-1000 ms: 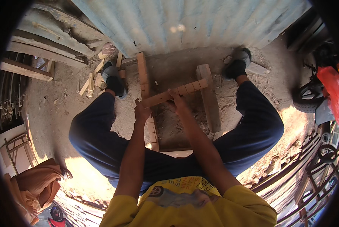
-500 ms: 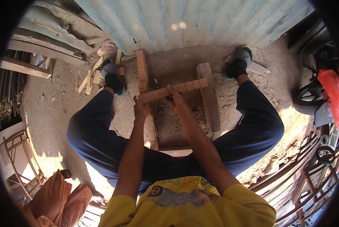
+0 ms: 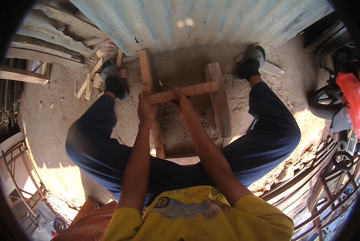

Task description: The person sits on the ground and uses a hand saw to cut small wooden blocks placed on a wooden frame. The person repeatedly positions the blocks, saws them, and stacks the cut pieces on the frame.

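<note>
A short wooden bar (image 3: pixel 202 88) with evenly spaced dark lines across it lies crosswise between my knees. My left hand (image 3: pixel 146 111) is closed round its left end. Farther along, near the middle, my right hand (image 3: pixel 182 103) grips it with a finger over the top and the rest beneath. A second marked wooden piece (image 3: pixel 146 70) runs lengthwise under the bar's left end, partly hidden by my left hand and forearm. The bar's right end reaches over a thick weathered wood block (image 3: pixel 219 106); whether they touch, I cannot tell.
Ahead rises a corrugated metal sheet (image 3: pixel 212 28). Wood offcuts (image 3: pixel 90 82) lie beside my left foot, and a flat board (image 3: pixel 271 68) by my right foot. To the right are a wheel (image 3: pixel 326 102) and a red plastic bag (image 3: pixel 350 96); stacked timber (image 3: pixel 47 56) stands far left.
The view has shifted slightly. My left hand has closed further round the bar's left end, while my right hand keeps about the same hold. A brown covering at lower left sits differently in view.
</note>
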A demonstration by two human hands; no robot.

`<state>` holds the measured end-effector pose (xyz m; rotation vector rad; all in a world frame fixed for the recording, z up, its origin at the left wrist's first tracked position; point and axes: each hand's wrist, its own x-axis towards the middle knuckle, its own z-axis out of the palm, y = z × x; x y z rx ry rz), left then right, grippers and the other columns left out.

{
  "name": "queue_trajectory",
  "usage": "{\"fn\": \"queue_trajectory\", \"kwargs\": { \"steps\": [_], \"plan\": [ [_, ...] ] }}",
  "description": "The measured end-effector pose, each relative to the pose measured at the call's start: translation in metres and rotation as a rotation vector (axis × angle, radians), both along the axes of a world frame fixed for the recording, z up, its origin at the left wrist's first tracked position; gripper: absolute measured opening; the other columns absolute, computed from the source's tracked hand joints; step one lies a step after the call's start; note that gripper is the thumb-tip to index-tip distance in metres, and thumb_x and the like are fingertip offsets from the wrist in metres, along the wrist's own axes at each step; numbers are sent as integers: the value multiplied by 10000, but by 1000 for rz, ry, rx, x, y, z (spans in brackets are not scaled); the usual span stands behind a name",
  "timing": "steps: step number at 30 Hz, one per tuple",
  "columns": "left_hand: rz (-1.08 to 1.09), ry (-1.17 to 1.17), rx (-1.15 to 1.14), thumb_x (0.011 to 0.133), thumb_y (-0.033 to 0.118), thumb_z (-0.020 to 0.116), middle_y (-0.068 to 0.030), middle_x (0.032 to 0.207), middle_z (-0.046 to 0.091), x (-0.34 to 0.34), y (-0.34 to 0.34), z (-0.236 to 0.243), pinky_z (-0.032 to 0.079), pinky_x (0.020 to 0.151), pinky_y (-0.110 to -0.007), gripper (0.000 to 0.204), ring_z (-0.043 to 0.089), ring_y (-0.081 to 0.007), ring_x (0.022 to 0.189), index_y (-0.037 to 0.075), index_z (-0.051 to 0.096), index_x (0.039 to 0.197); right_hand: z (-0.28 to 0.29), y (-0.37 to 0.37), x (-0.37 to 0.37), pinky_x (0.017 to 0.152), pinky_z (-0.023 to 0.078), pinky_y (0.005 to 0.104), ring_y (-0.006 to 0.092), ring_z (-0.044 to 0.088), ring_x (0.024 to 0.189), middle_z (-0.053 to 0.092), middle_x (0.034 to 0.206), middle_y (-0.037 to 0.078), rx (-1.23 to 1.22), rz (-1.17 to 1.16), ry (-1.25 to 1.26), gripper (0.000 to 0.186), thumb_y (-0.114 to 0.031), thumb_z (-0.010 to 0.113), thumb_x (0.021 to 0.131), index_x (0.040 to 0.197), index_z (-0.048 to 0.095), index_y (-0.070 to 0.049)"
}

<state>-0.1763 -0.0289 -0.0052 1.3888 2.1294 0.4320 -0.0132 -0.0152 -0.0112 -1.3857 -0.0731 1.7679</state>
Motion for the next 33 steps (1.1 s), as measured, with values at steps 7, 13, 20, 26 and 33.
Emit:
{"fn": "queue_trajectory", "kwargs": {
  "steps": [7,13,20,26,33],
  "plan": [
    [12,-67,8,649,260,823,-221,1124,610,-9,3,-16,497,862,-407,976,611,-344,1028,-42,252,1380,-20,7,-1,989,478,370,279,507,1125,441,1233,156,55,14,40,692,-362,699,829,1312,349,-12],
    [22,-59,-56,653,275,826,-211,1132,608,-9,9,-18,503,871,-395,984,619,-326,1026,-40,247,1384,-18,9,-1,959,499,379,262,519,1102,468,1191,134,75,-10,38,610,-329,702,832,1262,387,-32],
    [60,-100,-79,648,236,810,-214,1146,603,-11,3,-21,499,891,-385,975,609,-320,1050,-71,239,1376,-21,10,3,938,506,368,245,520,1088,480,1157,123,73,12,28,566,-322,719,820,1215,424,-44],
    [209,-192,-198,606,202,796,-201,1127,619,-23,-4,-39,493,889,-379,811,619,-318,1027,-71,409,1264,-22,8,3,921,499,359,227,496,1116,470,1166,94,7,25,120,566,-325,725,815,1226,449,-52],
    [102,-266,-358,562,276,832,-212,1091,634,-24,-5,-33,501,840,-376,656,627,-299,1018,-59,599,1075,5,1,64,682,526,268,143,621,810,637,882,40,19,636,-213,403,-223,723,795,1106,569,-19]
  ]
}}
